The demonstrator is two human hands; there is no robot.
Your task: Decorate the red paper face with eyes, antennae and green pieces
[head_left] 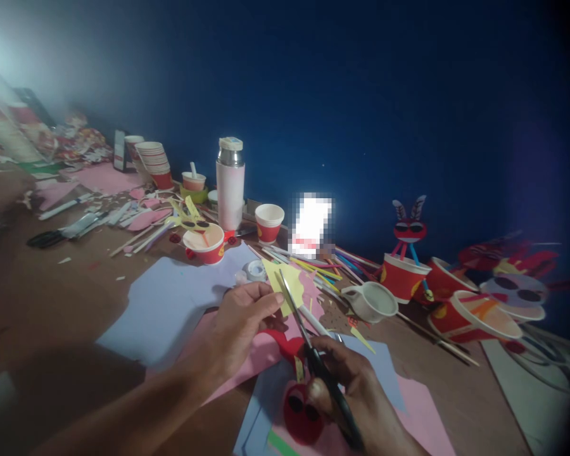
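Pinched between the thumb and fingers of my left hand [247, 320] is a small piece of yellow paper [275, 278]. My right hand [349, 373] grips a pair of black-handled scissors [330, 386]. Their metal blades point up and away, and lie against the yellow paper; whether they are cutting it I cannot tell. Below my right hand a red paper figure with black oval eyes [304, 415] lies on the sheets. Pink paper [247, 364] and blue paper [380, 361] spread beneath both hands. A roll of tape [255, 271] sits just beyond my left hand.
A white flask [230, 190], a red paper cup [268, 223] and a blurred bright screen [312, 221] stand by the dark wall. A grey cup [371, 302] sits ahead of my right hand. Cups with paper figures [405, 275] crowd the right; a person's hand [2, 187] shows far left.
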